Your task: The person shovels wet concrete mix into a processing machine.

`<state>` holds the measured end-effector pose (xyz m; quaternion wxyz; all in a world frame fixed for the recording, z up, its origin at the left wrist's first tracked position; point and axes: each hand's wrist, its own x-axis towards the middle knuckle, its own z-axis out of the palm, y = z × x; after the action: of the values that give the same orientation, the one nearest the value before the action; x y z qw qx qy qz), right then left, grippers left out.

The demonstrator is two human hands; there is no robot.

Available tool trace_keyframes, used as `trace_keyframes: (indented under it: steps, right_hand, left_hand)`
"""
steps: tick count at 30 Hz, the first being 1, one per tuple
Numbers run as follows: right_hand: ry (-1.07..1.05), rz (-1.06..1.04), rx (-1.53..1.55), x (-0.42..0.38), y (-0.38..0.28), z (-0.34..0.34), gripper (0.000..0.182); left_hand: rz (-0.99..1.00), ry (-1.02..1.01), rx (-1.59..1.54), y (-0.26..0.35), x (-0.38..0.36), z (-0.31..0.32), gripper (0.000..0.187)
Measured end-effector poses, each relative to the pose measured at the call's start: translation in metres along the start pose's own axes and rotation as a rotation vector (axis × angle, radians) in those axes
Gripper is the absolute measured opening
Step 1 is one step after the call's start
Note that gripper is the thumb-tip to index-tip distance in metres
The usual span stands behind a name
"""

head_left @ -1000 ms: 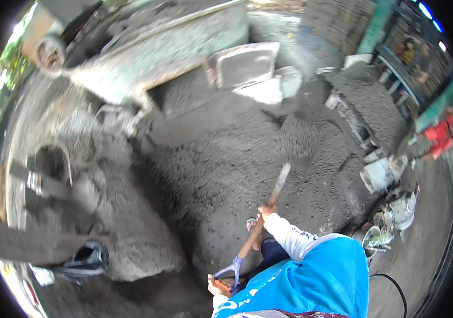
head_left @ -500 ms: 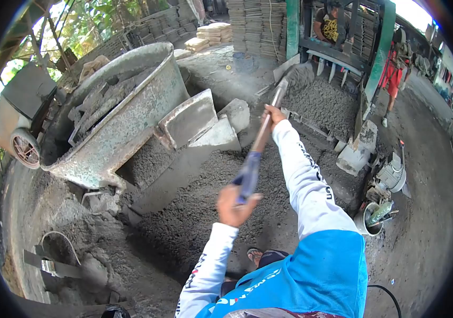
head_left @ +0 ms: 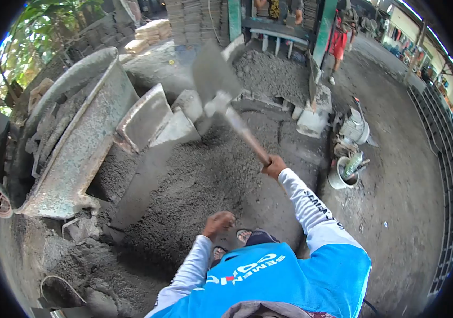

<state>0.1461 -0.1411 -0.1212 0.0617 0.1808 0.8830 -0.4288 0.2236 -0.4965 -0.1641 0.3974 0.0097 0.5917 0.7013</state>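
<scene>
My right hand (head_left: 274,167) is closed around the wooden handle of a shovel (head_left: 249,139). The shovel reaches forward and left, its flat grey blade (head_left: 213,71) raised and blurred by motion near the front of a hopper. My left hand (head_left: 218,224) is off the shovel, curled into a fist above my feet, with nothing visible in it. Below lies a spread of grey, crumbly cement mix (head_left: 200,177). More of this mix fills the hopper (head_left: 315,79) between green posts.
A large worn mixer drum (head_left: 86,143) stands at left beside metal chute plates (head_left: 144,119). To the right are a motor (head_left: 354,127) and a white bucket (head_left: 338,177) holding a bottle. One person (head_left: 277,8) is behind the hopper; another in red shorts (head_left: 338,45) stands farther right.
My left hand has let go of the shovel and dropped toward my body. The shovel has swung left, its blade now showing, while my view has turned right.
</scene>
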Motion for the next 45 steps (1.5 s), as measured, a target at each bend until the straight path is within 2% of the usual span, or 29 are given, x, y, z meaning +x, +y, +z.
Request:
trace_keyframes:
  steps: [2, 4, 7, 8, 11, 13, 17, 18, 19, 20, 22, 23, 24, 25, 27, 30, 33, 34, 35, 36, 37, 40, 42, 43, 45]
  right_hand:
    - [0.05, -0.184, -0.04, -0.039, 0.042, 0.056, 0.035]
    - [-0.065, -0.154, 0.052, -0.097, 0.043, 0.097, 0.037]
    - [-0.306, -0.135, -0.227, -0.156, 0.024, 0.135, 0.034]
    - [-0.368, -0.13, -0.285, -0.172, 0.02, 0.15, 0.033]
    - [-0.49, -0.14, -0.464, -0.201, 0.01, 0.167, 0.03]
    - [-0.582, -0.177, -0.553, -0.2, 0.022, 0.181, 0.034]
    - [-0.601, -0.192, -0.488, -0.201, 0.059, 0.189, 0.045]
    - [-0.548, -0.227, -0.389, -0.201, 0.07, 0.184, 0.043]
    - [-0.492, -0.259, -0.29, -0.2, 0.08, 0.174, 0.042]
    - [-0.433, -0.29, -0.192, -0.197, 0.089, 0.164, 0.04]
    - [-0.274, -0.312, -0.424, -0.2, 0.051, 0.091, 0.04]
    - [-0.167, -0.288, -0.518, -0.208, 0.026, 0.047, 0.044]
    - [-0.094, -0.205, -0.633, -0.211, 0.012, 0.009, 0.048]
    - [0.056, -0.24, -0.767, -0.214, 0.01, -0.023, 0.052]
    - [0.156, -0.092, -0.759, -0.217, 0.013, -0.082, 0.054]
    - [0.219, 0.075, -0.383, -0.211, 0.071, -0.131, 0.051]
    - [0.427, 0.029, -0.186, -0.203, 0.127, -0.14, 0.049]
    - [0.432, 0.157, -0.023, -0.203, 0.121, -0.146, 0.048]
    - [0.435, 0.284, 0.141, -0.204, 0.105, -0.154, 0.047]
    - [0.439, 0.413, 0.303, -0.204, 0.095, -0.158, 0.046]
    - [0.444, 0.415, 0.402, -0.202, 0.094, -0.158, 0.037]
    - [0.342, 0.561, 0.646, -0.186, 0.104, -0.142, 0.031]
    - [0.41, 0.549, 0.716, -0.173, 0.085, -0.13, 0.027]
    - [0.445, 0.551, 0.735, -0.167, 0.074, -0.127, 0.027]
    - [0.515, 0.558, 0.76, -0.15, 0.064, -0.126, 0.028]
  left_hand:
    - [-0.078, 0.037, -0.113, -0.003, -0.003, -0.028, 0.036]
    - [-0.057, 0.105, -0.314, 0.004, -0.005, -0.026, 0.031]
    - [-0.087, 0.163, -0.78, 0.007, 0.009, -0.015, 0.024]
    - [-0.111, 0.187, -0.961, -0.005, 0.007, -0.014, 0.022]
    - [-0.285, 0.481, -1.203, -0.099, 0.016, -0.051, 0.025]
    - [-0.363, 0.601, -1.183, -0.123, 0.006, -0.053, 0.025]
    - [-0.533, 0.849, -1.111, -0.171, 0.005, -0.055, 0.019]
    - [-0.568, 0.893, -1.079, -0.183, 0.01, -0.059, 0.018]
    - [-0.514, 0.857, -1.096, -0.226, 0.025, -0.086, 0.024]
    - [-0.496, 0.86, -1.117, -0.236, 0.032, -0.1, 0.03]
    - [-0.463, 0.866, -1.156, -0.244, 0.038, -0.115, 0.042]
    - [-0.439, 0.899, -1.116, -0.239, 0.042, -0.119, 0.041]
    - [-0.44, 0.924, -1.023, -0.22, 0.044, -0.106, 0.042]
    - [-0.444, 0.95, -0.93, -0.196, 0.045, -0.092, 0.043]
    - [-0.516, 0.942, -0.988, -0.204, 0.071, -0.1, 0.051]
    - [-0.511, 0.97, -0.902, -0.136, 0.107, -0.038, 0.057]
    - [-0.505, 0.877, -0.925, -0.132, 0.167, -0.021, 0.061]
    - [-0.456, 0.824, -1.037, -0.129, 0.189, -0.009, 0.059]
    - [-0.442, 0.672, -0.935, -0.086, 0.19, 0.036, 0.051]
    - [-0.452, 0.641, -0.972, -0.092, 0.216, 0.049, 0.045]
    - [-0.462, 0.606, -1.008, -0.103, 0.245, 0.059, 0.039]
    - [-0.513, 0.466, -1.0, -0.121, 0.317, 0.093, 0.026]
    - [-0.587, 0.426, -0.989, -0.112, 0.35, 0.1, 0.023]
    - [-0.612, 0.425, -0.886, -0.112, 0.368, 0.098, 0.019]
    - [-0.644, 0.468, -0.779, -0.074, 0.387, 0.108, 0.018]
